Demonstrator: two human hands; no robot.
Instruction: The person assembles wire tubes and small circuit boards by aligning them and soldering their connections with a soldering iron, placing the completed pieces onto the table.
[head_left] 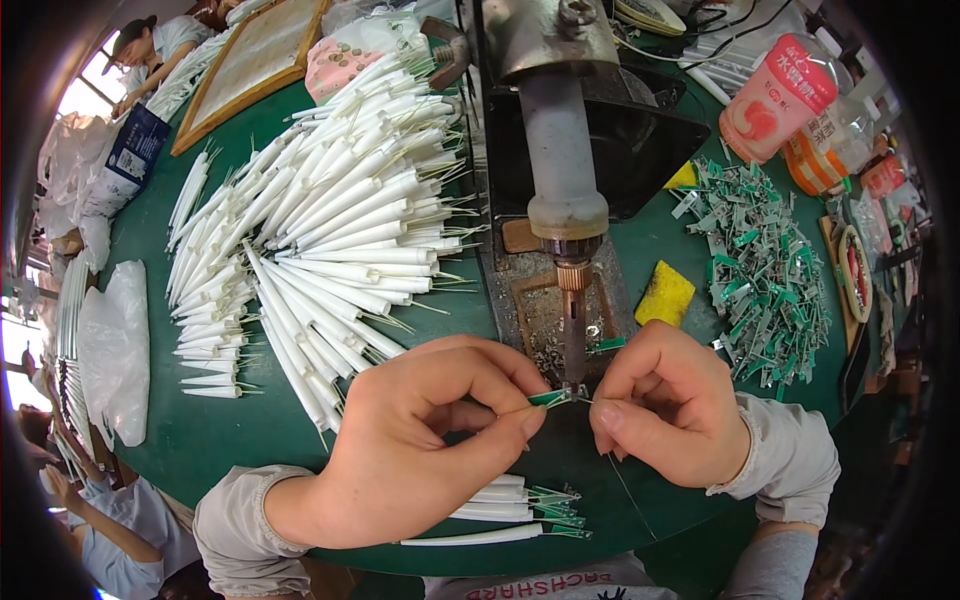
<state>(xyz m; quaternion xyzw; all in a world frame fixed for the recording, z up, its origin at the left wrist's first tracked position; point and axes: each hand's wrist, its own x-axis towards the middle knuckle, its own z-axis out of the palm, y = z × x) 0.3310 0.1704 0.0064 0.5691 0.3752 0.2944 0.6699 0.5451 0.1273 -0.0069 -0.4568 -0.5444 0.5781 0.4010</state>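
Observation:
My left hand (420,430) pinches a small green circuit board (548,398) between thumb and forefinger. The board's metal end is at the tip of an upright soldering iron (574,340), which hangs from a stand. On the other side of the tip, my right hand (675,410) is closed on a thin solder wire (632,495) that trails down toward the table's near edge. Below my left hand lie several white tubes (480,535) with green boards on their leads. Whether a tube hangs from the held board is hidden by my left hand.
White tubes with thin leads (350,215) lie heaped at left. Loose green boards with metal clips (765,270) are piled at right, near a yellow sponge (665,294) and a pink-labelled bottle (775,100). A plastic bag (115,350) and other people (165,45) are at far left.

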